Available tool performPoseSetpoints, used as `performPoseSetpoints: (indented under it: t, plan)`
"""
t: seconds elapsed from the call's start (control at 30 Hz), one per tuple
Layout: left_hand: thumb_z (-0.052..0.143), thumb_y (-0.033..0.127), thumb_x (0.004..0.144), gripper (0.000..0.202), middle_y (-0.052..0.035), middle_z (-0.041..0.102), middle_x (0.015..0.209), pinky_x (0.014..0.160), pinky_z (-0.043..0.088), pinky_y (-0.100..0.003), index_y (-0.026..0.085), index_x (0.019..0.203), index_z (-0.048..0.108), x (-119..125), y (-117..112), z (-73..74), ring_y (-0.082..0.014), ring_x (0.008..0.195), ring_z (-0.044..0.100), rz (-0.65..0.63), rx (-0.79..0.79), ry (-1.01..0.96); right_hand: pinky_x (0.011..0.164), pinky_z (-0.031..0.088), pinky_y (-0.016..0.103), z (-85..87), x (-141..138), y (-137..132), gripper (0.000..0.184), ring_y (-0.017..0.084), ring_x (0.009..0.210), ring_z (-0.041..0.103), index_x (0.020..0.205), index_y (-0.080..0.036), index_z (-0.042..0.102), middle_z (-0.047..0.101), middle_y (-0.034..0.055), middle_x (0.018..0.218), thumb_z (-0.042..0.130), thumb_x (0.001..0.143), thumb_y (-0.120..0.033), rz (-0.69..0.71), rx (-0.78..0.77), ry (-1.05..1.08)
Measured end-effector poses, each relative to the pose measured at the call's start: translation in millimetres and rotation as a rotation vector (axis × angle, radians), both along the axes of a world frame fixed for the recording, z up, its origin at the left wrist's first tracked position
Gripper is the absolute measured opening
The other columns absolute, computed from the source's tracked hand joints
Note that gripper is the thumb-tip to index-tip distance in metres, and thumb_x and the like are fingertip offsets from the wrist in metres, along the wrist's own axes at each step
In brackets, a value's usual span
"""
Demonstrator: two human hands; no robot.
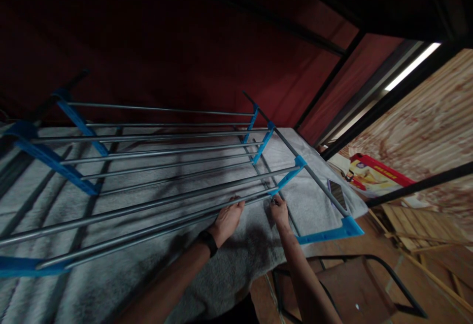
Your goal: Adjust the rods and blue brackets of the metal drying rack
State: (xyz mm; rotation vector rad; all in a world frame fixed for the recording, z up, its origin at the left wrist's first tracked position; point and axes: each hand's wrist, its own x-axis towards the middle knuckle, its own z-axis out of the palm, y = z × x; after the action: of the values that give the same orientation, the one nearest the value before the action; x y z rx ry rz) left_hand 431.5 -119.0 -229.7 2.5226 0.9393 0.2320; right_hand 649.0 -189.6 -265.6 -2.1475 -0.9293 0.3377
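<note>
Forward, both arms (173, 277) (297, 265) extended, hands (228, 219) (280, 211) curled low by metal tubes (148, 206)

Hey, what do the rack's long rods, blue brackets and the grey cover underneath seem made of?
Long rods: probably metal, smooth, judging by the grey sheen along them. Blue brackets: likely moulded plastic, fairly smooth, from their even colour and chunky shape. Grey cover: fabric, perhaps plush or fleece, given its matte, fuzzy pile.

Right hand (280, 210) at blue bracket (287, 178)
</note>
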Motion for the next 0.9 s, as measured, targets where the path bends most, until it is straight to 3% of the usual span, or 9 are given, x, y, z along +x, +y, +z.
performPoseSetpoints:
  t: [0.27, 0.53, 0.77, 0.9]
  plan:
    - [0.033, -0.009, 0.081, 0.059, -0.0167, 0.062, 0.133, 0.110, 0.043, -0.038, 0.014, 0.131, 0.055, -1.1, 3.5, 2.2, -0.0236, 0.128, 0.057, 0.014, -0.054, -0.023, 0.079, 0.051, 0.031, -4.6, -1.2, -0.3, 0.046, 0.023, 0.084, 0.062, 0.113, -0.014, 0.071, 0.067, 0.0072, 0.087, 0.052, 0.076, -0.032, -0.027, 0.065, 0.054]
    - [0.031, -0.010, 0.080, 0.066, -0.0164, 0.065, 0.127, 0.106, 0.045, -0.036, 0.015, 0.137, 0.053, -0.6, 5.0, 2.5, -0.0237, 0.128, 0.057, 0.005, -0.097, 0.003, 0.089, 0.048, 0.034, -9.9, -4.9, -0.5, 0.054, 0.026, 0.094, 0.062, 0.128, -0.011, 0.067, 0.064, 0.0146, 0.103, 0.045, 0.081, -0.027, -0.067, -0.045, -0.103]
    - [0.033, -0.010, 0.082, 0.061, -0.0180, 0.064, 0.130, 0.107, 0.046, -0.037, 0.014, 0.133, 0.056, -0.2, 3.9, -6.5, -0.0238, 0.128, 0.058, 0.025, -0.020, -0.039, 0.092, 0.046, 0.035, -12.6, -13.6, -1.3, 0.053, 0.027, 0.098, 0.060, 0.129, -0.009, 0.065, 0.062, 0.0164, 0.104, 0.040, 0.085, -0.027, -0.077, -0.072, -0.229]
    - [0.032, -0.009, 0.083, 0.057, -0.0180, 0.065, 0.129, 0.111, 0.045, -0.039, 0.011, 0.129, 0.058, 1.3, 1.1, -2.9, -0.0247, 0.127, 0.059, 0.034, 0.030, -0.026, 0.092, 0.047, 0.035, -13.7, -13.6, -2.9, 0.053, 0.027, 0.099, 0.059, 0.127, -0.011, 0.065, 0.061, 0.0158, 0.105, 0.042, 0.083, -0.030, -0.059, -0.043, -0.199]
